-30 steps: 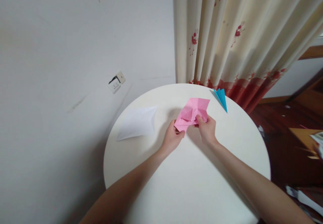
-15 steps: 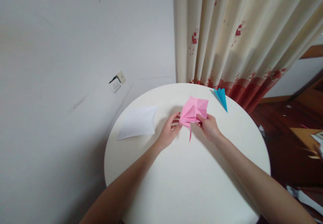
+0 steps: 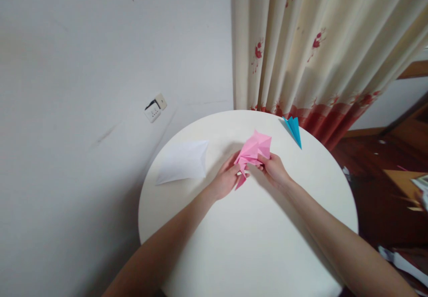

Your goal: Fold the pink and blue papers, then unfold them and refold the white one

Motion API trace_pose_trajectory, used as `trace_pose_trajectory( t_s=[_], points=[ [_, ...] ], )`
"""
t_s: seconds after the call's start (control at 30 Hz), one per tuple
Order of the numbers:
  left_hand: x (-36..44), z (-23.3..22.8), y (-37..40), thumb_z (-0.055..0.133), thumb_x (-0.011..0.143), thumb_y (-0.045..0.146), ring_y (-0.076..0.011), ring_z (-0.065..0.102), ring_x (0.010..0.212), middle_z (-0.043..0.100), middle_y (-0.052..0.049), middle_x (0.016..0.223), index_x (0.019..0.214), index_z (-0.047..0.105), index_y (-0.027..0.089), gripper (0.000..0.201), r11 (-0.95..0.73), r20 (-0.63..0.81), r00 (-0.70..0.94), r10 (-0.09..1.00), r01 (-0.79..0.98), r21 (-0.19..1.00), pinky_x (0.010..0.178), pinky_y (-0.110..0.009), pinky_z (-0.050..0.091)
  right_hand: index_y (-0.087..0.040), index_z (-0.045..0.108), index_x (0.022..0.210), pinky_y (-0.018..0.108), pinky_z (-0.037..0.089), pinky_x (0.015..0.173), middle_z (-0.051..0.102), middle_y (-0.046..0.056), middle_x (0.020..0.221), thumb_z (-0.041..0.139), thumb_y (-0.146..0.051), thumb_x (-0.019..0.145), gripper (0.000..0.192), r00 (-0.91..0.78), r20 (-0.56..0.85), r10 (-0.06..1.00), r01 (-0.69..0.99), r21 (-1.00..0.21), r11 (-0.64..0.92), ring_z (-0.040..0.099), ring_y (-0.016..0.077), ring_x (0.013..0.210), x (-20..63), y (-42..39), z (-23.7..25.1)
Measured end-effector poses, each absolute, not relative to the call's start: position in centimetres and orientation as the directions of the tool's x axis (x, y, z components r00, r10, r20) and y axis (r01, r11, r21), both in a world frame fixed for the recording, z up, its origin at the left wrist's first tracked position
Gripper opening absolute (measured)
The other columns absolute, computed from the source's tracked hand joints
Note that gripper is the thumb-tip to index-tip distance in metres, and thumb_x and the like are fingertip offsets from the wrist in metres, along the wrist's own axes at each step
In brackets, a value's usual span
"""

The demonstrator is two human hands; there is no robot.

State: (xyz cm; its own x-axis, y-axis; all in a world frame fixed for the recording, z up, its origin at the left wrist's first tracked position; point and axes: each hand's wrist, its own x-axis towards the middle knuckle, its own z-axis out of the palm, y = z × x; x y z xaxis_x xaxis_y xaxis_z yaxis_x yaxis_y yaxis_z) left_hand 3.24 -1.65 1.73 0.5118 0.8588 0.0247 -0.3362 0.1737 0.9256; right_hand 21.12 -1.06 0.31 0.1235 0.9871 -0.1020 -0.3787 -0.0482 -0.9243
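Pink paper (image 3: 252,150) in both hands (image 3: 226,182)

The round table (image 3: 254,239) is viewed closely from above its near side by one head-worn camera, faced forward and down, its near edge cropped; wall (image 3: 110,78) and curtain (image 3: 301,56) are framed beyond it.

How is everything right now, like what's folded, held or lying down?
Pink paper: folded, creased, held
Left hand: closed on the pink paper
Right hand: pinching the pink paper
Blue paper: folded to a point, lying on the table
White paper: lying on the table
Curtain: hanging in folds
Socket: too small to tell
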Motion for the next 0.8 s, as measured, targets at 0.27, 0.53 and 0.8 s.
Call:
trace_pose_trajectory(
  t_s=[0.27,0.53,0.8],
  points=[
    [2.8,0.5,-1.1,0.083,0.064,0.056,-0.011,0.052,0.07,0.055,-0.001,0.081,0.106,0.066,0.021,0.057,0.182,0.047,0.583,0.811,-0.328,0.927,0.062,-0.023,0.043,-0.016,0.058,0.07,0.021,0.028,0.047,0.053,-0.004,0.061,0.078,-0.033,0.064,0.027,0.053,-0.089,0.995,-0.433,-0.9,-0.057,0.039,0.0074,0.051,21.5,-0.8,0.3],
    [3.7,0.2,-1.2,0.058,0.085,0.035,-0.0187,0.066,0.082,0.071,-0.009,0.103,0.12,0.067,0.018,0.04,0.027,0.05,0.407,0.912,-0.182,0.983,0.074,-0.032,0.053,-0.018,0.063,0.089,0.022,0.045,0.057,0.065,-0.003,0.069,0.076,-0.017,0.06,0.032,0.249,-0.087,0.964,-0.495,-0.867,0.05,0.055,0.0107,0.06,20.8,-0.7,0.1],
    [3.8,-0.5,-0.7,0.051,0.08,0.007,-0.0195,0.059,0.12,0.067,-0.005,0.127,0.119,0.07,0.021,0.046,-0.354,0.342,0.143,0.929,0.072,0.932,0.108,-0.034,0.041,-0.016,0.065,0.08,0.019,0.044,0.05,0.065,0.002,0.07,0.068,-0.012,0.071,0.01,-0.163,-0.307,0.938,-0.626,-0.703,-0.339,0.054,0.0093,0.057,18.2,-2.3,0.1]
  ],
)
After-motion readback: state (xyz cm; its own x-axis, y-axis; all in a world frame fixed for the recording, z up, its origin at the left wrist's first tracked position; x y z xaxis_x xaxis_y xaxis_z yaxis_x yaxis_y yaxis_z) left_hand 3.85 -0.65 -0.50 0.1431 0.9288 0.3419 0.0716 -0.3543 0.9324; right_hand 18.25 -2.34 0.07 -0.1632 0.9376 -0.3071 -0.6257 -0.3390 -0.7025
